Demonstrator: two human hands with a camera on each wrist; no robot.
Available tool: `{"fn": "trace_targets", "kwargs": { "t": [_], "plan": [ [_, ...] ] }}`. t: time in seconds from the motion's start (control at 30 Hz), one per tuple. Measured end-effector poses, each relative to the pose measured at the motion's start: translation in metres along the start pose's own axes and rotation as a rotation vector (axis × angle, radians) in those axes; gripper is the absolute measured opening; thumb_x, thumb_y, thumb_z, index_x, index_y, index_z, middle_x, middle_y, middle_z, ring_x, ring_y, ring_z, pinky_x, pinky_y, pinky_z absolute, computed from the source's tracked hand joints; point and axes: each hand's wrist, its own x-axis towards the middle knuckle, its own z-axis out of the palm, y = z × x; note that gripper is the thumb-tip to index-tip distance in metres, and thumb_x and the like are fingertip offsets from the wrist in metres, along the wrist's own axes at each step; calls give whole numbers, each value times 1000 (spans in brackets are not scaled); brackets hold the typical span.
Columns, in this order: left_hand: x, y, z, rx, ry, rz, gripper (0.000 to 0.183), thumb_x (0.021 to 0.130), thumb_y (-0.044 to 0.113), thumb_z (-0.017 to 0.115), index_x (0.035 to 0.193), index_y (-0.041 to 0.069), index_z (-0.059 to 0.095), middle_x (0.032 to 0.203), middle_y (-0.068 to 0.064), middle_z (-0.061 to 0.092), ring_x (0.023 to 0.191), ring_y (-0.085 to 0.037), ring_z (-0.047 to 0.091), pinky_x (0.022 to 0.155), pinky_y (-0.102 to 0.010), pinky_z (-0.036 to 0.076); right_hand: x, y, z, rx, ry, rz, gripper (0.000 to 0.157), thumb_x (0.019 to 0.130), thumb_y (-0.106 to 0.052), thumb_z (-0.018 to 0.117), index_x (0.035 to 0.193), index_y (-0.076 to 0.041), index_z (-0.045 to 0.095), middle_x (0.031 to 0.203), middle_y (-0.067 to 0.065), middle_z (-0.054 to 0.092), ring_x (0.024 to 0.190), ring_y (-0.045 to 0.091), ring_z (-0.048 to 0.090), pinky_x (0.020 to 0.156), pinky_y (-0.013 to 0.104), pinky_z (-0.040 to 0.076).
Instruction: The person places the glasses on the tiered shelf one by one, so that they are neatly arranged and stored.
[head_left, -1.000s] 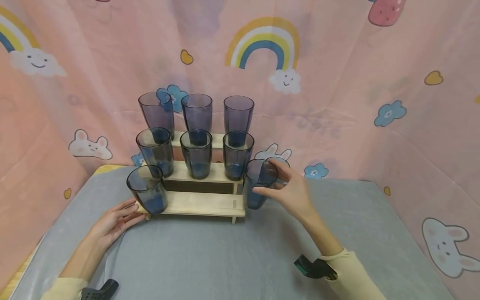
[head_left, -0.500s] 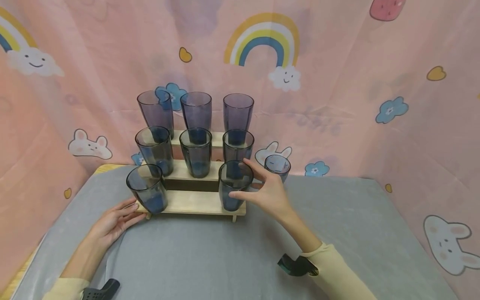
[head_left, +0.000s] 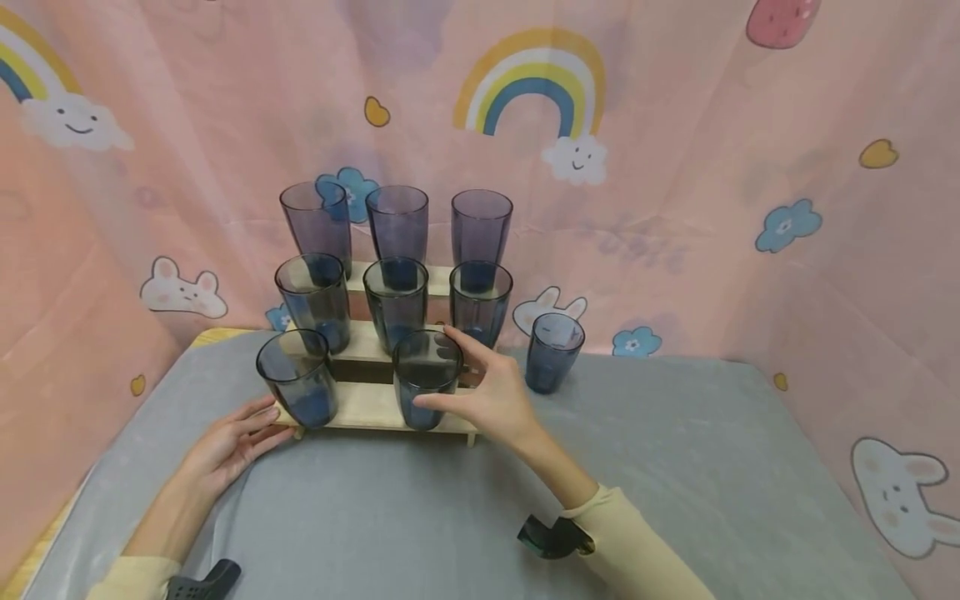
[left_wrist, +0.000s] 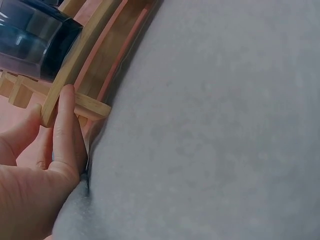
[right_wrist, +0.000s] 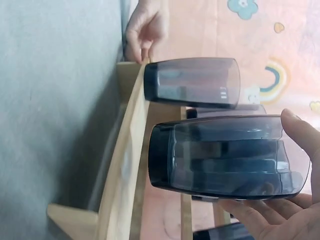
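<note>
A three-step wooden rack (head_left: 360, 407) stands on the table, bearing several blue-grey drinking glasses. My right hand (head_left: 491, 400) holds one drinking glass (head_left: 426, 383) upright over the middle of the lowest step, thumb in front and fingers round its far side. The right wrist view shows its base (right_wrist: 159, 156) slightly off the board. Another glass (head_left: 300, 383) stands at the left end of that step. My left hand (head_left: 232, 442) pinches the left end of the lowest board (left_wrist: 64, 92) between thumb and fingers.
Three glasses stand on the middle step, including one at its right (head_left: 480, 304), and three on the top step, including one at its left (head_left: 318, 221). A loose glass (head_left: 553, 358) stands on the grey tabletop (head_left: 675, 467) right of the rack. A patterned pink curtain (head_left: 675, 125) hangs behind.
My right hand has carried the drinking glass leftward from beside the rack's right end to the middle of the lowest step, uncovering the loose glass behind. My left hand has stayed in place.
</note>
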Motion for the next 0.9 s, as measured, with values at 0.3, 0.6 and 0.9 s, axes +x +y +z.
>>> {"fn": "trace_targets", "kwargs": {
  "t": [0.3, 0.6, 0.9],
  "plan": [
    [-1, 1, -2, -4, -4, -4, 36, 101, 3, 52, 133, 12, 37, 106, 0, 64, 98, -16, 66, 94, -32, 56, 8, 1, 23, 32, -18, 6, 89, 69, -16, 91, 145, -7, 47, 130, 8, 62, 101, 19, 69, 85, 28, 59],
    [-1, -1, -1, -6, -6, -5, 41, 102, 3, 51, 137, 10, 32, 106, 0, 63, 98, -16, 65, 94, -33, 55, 7, 11, 42, 53, 10, -26, 87, 71, -18, 90, 145, -7, 46, 142, 12, 51, 113, 22, 63, 91, 28, 56],
    [-2, 1, -1, -33, -8, -18, 53, 101, 2, 51, 144, 8, 21, 106, -1, 63, 98, -16, 65, 95, -33, 55, 11, 13, 43, -22, 30, -4, 87, 71, -23, 90, 145, -12, 47, 132, 8, 61, 112, 17, 64, 90, 30, 57]
  ]
}}
